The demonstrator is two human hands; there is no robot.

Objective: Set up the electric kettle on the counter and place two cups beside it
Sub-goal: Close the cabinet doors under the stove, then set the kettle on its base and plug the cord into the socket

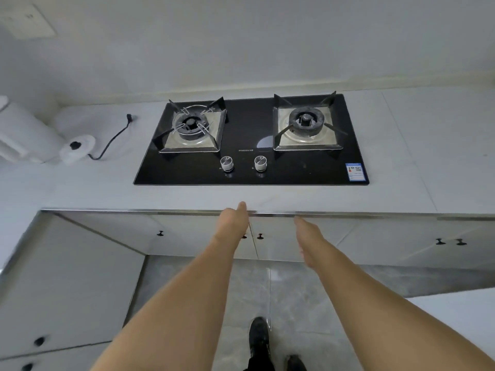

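Note:
A white round kettle base (77, 148) with a black centre connector lies on the pale counter (107, 191) at the left. Its black cord (112, 140) trails right to a loose plug (129, 118) lying on the counter. No kettle jug or cups are in view. My left hand (233, 218) reaches forward with fingers extended, its tips over the counter's front edge. My right hand (308, 236) is stretched out below that edge, in front of the cabinet doors. Both hands hold nothing.
A black two-burner gas hob (251, 167) with two knobs fills the counter's middle. A white appliance (21, 135) stands at the far left beside the base. Cabinet doors with dark knobs (259, 236) run under the counter. A wall socket (26, 21) sits upper left.

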